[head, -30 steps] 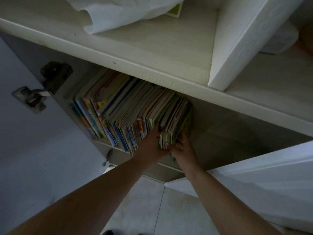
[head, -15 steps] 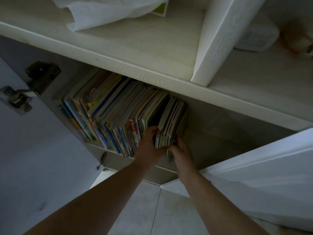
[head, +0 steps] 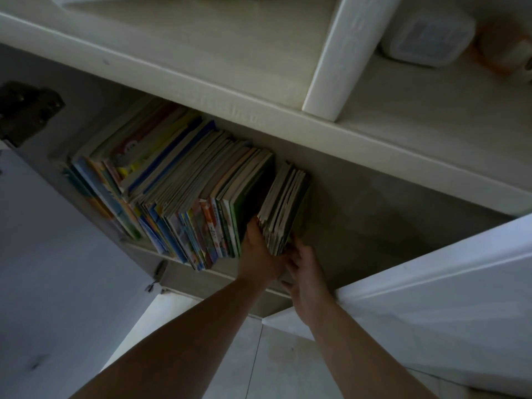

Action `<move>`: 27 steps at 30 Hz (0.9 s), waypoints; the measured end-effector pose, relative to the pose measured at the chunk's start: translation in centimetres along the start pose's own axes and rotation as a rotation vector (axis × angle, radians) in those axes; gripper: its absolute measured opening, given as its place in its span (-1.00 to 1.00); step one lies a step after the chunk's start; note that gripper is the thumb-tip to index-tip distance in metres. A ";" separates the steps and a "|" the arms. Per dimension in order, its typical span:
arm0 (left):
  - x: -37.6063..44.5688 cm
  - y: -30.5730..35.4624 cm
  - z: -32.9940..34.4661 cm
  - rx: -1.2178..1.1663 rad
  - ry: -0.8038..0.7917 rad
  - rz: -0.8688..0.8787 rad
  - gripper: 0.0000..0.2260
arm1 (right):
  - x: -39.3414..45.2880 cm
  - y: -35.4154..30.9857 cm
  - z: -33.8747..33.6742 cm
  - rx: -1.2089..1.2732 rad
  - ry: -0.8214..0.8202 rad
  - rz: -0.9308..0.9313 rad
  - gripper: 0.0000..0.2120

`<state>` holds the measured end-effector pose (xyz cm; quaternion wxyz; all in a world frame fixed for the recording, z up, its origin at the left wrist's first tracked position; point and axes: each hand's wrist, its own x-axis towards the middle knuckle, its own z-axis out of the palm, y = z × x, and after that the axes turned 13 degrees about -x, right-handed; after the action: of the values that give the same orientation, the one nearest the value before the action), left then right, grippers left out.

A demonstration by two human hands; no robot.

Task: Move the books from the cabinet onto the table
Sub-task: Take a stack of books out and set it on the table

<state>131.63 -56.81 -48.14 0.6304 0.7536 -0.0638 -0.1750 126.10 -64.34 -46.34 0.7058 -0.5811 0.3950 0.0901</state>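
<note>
A row of thin colourful books (head: pixel 172 194) stands leaning in the dim lower compartment of the cabinet (head: pixel 374 226). A small bundle of books (head: pixel 283 205) is split off at the row's right end, with a dark gap between it and the rest. My left hand (head: pixel 259 254) reaches into that gap and presses on the bundle's left side. My right hand (head: pixel 305 272) holds the bundle's right side and bottom corner. Both hands clamp the bundle between them.
The white cabinet door (head: pixel 431 318) stands open at the right, close to my right forearm. Another open door (head: pixel 43 283) with a dark hinge (head: pixel 26 110) is at the left. The shelf above (head: pixel 230 67) carries a clear plastic box (head: pixel 429 38). Tiled floor (head: pixel 259 364) lies below.
The bundle has come away from the row to the right, opening a dark gap. My left hand has slid deeper into that gap.
</note>
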 end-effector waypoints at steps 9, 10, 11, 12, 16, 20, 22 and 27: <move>1.2 -0.8 0.0 -0.044 0.153 -0.014 -0.37 | 0.0 -0.2 1.2 -0.164 -0.015 -0.109 -0.61; 1.3 -0.9 -0.1 -0.061 0.159 -0.012 -0.38 | 0.0 -0.1 1.5 -0.181 -0.006 -0.135 -0.61; 1.2 -0.8 -0.3 -0.080 0.161 -0.017 -0.39 | -0.2 0.0 1.7 -0.201 0.008 -0.165 -0.62; 1.1 -0.8 -0.4 -0.103 0.167 -0.014 -0.40 | -0.4 0.2 2.0 -0.207 0.020 -0.193 -0.62; -0.2 -0.7 -1.5 -0.168 0.145 -0.032 -0.46 | -2.8 0.2 2.9 -0.160 0.041 -0.235 -0.59; -2.1 -0.2 -4.2 -0.070 0.062 -0.012 -0.33 | -5.3 0.9 3.7 -0.323 0.035 -0.240 -0.59; -3.2 -0.3 -6.1 -0.073 0.002 -0.040 -0.32 | -6.6 1.7 4.1 -0.375 0.013 -0.228 -0.57; -7.0 1.0 -12.3 -0.249 -0.084 -0.233 -0.56 | -9.8 2.9 3.5 -0.509 0.093 -0.264 -0.48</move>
<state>129.48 -43.40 -44.16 0.6910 0.6641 0.0199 -0.2846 119.33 -57.08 -41.98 0.5240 -0.7894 0.3126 0.0672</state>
